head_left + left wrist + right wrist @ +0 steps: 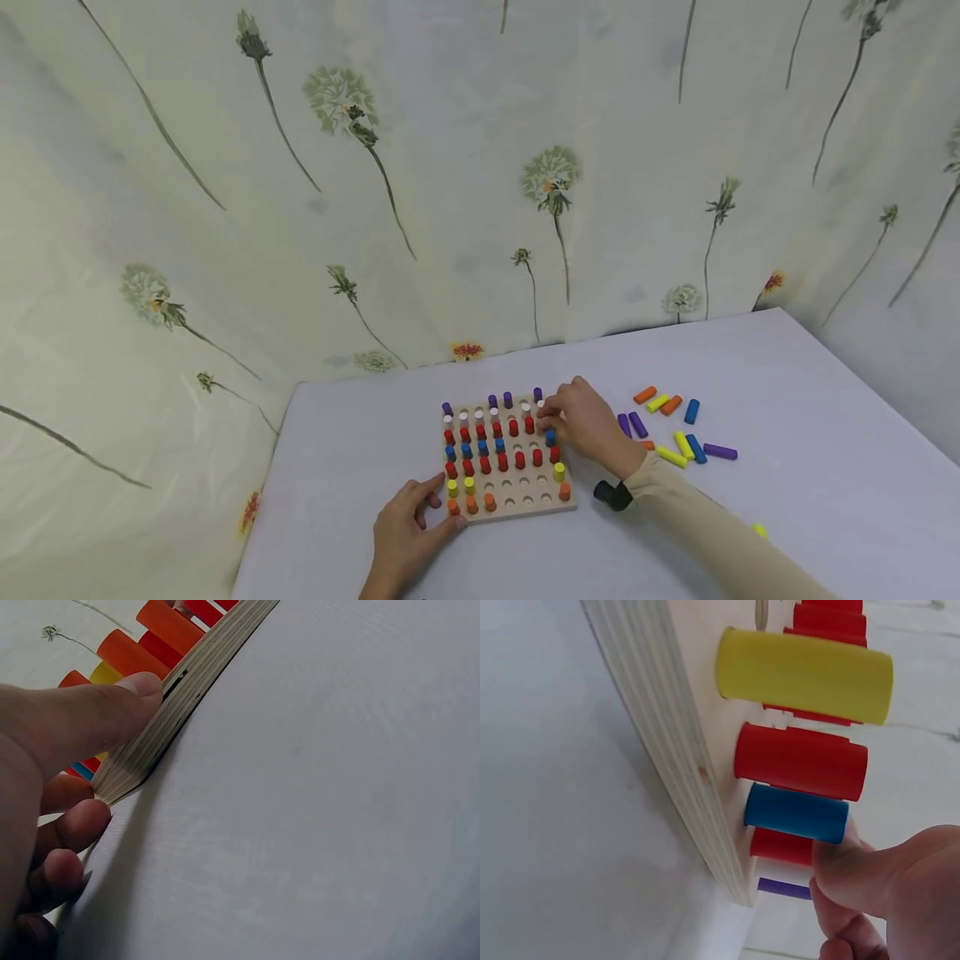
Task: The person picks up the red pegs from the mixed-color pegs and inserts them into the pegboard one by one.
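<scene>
A square wooden pegboard (545,504) lies on the table, with rows of purple, white, red, blue, yellow and orange pegs standing in its holes. My left hand (408,529) steadies its near left corner. In the left wrist view the thumb (139,690) presses the board's edge beside an orange peg (131,652). At the far right corner, my right hand (588,421) pinches what appears to be a white peg (541,404); the fingers partly hide it. A blue peg (799,814) and a red peg (776,844) stand close to the right thumb.
Loose pegs lie right of the board, among them a purple peg (720,452), a blue peg (692,411) and an orange peg (645,395). A yellow peg (761,530) shows beside the right sleeve (697,517). Behind the table (360,433) hangs a flower-printed cloth (450,208).
</scene>
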